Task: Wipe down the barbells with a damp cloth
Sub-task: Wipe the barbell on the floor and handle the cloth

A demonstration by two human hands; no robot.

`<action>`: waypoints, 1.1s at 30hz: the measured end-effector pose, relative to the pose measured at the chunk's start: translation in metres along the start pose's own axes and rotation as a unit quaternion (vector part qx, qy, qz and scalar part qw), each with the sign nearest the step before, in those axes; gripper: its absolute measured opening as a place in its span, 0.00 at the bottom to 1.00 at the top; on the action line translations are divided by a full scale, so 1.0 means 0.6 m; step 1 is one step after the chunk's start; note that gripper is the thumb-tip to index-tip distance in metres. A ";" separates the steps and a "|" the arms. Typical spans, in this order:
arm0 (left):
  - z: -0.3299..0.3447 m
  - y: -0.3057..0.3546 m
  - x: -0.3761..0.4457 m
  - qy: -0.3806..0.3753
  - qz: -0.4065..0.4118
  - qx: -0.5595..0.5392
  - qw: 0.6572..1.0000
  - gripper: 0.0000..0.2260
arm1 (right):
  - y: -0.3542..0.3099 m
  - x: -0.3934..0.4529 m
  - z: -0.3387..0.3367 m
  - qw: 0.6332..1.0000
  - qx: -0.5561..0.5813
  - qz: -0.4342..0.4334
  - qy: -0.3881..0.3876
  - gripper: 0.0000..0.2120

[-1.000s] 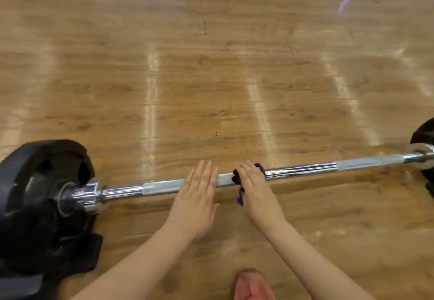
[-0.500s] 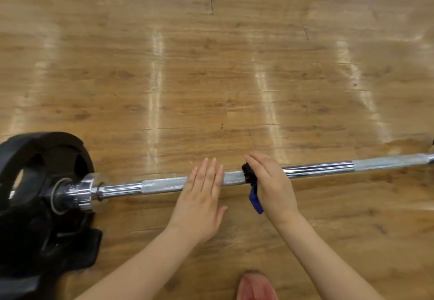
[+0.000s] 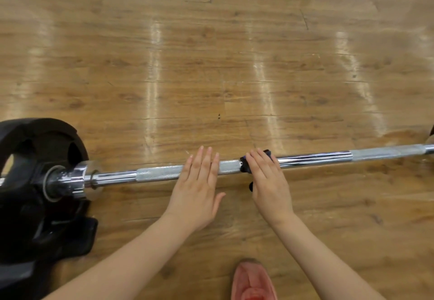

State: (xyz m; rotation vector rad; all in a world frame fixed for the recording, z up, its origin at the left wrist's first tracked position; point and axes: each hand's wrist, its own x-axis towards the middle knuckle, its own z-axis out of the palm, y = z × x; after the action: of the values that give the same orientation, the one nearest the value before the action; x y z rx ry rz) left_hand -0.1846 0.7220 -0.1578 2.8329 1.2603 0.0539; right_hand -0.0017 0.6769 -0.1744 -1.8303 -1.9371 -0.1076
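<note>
The long chrome steel barbell [image 3: 312,158] lies on the wooden floor [image 3: 211,64]. The left hand [image 3: 197,191] presses flat, fingers straight, steadying it; the right hand [image 3: 267,182] wraps the dark blue cloth [image 3: 245,167] around its shaft to wipe.

The floor [image 3: 211,64] was glossy wood-grain plank, filling the frame. Pale vertical light streaks [image 3: 153,64] crossed its upper and middle areas.
</note>
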 end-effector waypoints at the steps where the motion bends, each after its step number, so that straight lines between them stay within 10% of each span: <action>1: 0.000 0.000 0.001 -0.001 -0.002 0.002 1.000 0.34 | 0.004 -0.001 -0.001 1.000 -0.001 -0.017 -0.007 0.22; 33: 0.005 -0.017 0.033 0.031 0.027 0.031 0.999 0.29 | 0.007 -0.015 0.007 0.999 0.010 -0.027 0.026 0.22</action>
State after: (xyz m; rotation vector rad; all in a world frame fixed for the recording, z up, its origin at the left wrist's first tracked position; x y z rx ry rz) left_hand -0.1788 0.7435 -0.1608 2.9396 1.2181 0.1078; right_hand 0.0015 0.6709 -0.1826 -1.7455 -1.9456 -0.1502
